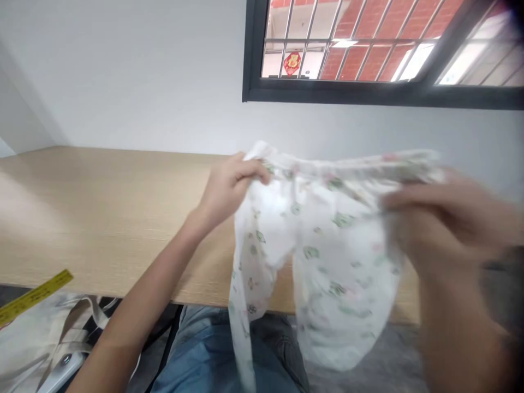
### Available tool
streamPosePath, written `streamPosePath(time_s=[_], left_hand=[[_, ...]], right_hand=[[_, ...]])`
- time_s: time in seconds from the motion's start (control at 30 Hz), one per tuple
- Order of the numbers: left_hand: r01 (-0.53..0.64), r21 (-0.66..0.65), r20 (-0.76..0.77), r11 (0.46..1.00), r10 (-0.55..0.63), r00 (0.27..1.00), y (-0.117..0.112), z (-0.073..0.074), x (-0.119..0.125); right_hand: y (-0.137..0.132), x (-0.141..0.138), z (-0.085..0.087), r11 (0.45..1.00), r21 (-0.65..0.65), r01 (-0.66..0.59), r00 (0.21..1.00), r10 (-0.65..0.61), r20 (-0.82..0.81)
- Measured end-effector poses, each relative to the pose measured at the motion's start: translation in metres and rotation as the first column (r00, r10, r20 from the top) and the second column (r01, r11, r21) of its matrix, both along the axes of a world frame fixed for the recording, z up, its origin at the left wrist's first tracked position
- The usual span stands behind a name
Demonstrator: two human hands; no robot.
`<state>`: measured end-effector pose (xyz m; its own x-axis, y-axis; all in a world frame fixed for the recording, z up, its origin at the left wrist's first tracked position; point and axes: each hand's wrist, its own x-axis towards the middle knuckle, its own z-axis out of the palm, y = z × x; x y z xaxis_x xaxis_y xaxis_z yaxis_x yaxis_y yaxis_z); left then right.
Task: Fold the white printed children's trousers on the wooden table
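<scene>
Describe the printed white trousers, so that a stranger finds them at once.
Below the barred window is a light wooden table. At its near side, the left hand and right hand hold the white trousers by the waist. Their green-and-pink print sets them apart from the plain blue clothing on the person's lap.

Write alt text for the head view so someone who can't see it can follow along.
A person's left hand and blurred right hand hold up white, leaf-patterned pants by opposite ends of the gathered waistband. The legs hang in front of a wooden table; a barred window is above, a yellow measuring strip at lower left.
</scene>
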<state>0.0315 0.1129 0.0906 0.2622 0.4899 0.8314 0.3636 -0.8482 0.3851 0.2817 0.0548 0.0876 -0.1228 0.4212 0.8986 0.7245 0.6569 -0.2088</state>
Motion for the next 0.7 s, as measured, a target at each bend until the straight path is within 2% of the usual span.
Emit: streamPosePath(time_s=[0.07, 0.1, 0.2, 0.3, 0.4, 0.5, 0.6, 0.7], left_hand=[[-0.075, -0.018, 0.031, 0.997, 0.076, 0.997, 0.022, -0.003, -0.019], [-0.093, -0.029, 0.034, 0.995, 0.094, 0.995, 0.032, -0.005, -0.029], [-0.117, -0.1, 0.028, 0.988, 0.12, 0.992, 0.055, -0.013, -0.057], [-0.159, -0.232, -0.002, 0.96, 0.163, 0.987, 0.067, -0.026, -0.076], [-0.217, -0.35, -0.119, 0.911, 0.186, 0.975, 0.075, -0.04, -0.086], [-0.261, -0.415, -0.202, 0.871, 0.192, 0.96, 0.085, -0.053, -0.09], [-0.287, -0.466, -0.267, 0.837, 0.176, 0.948, 0.096, -0.067, -0.089], [-0.305, -0.512, -0.339, 0.803, 0.138, 0.931, 0.104, -0.082, -0.084]], right_hand=[[0.016, -0.02, 0.018, 0.987, 0.132, -0.096, 0.994, 0.088, 0.062], [0.027, -0.032, 0.027, 0.98, 0.132, -0.147, 0.987, 0.137, 0.082], [0.059, -0.064, 0.048, 0.98, -0.061, -0.19, 0.974, 0.196, 0.112], [0.079, -0.079, 0.054, 0.94, -0.322, -0.115, 0.972, 0.174, 0.159], [0.092, -0.079, 0.048, 0.852, -0.521, -0.039, 0.954, 0.187, 0.234], [0.109, -0.072, 0.038, 0.727, -0.683, 0.07, 0.906, 0.24, 0.348], [0.126, -0.067, 0.028, 0.589, -0.789, 0.174, 0.867, 0.288, 0.406], [0.142, -0.063, 0.014, 0.494, -0.847, 0.196, 0.871, 0.309, 0.381]])
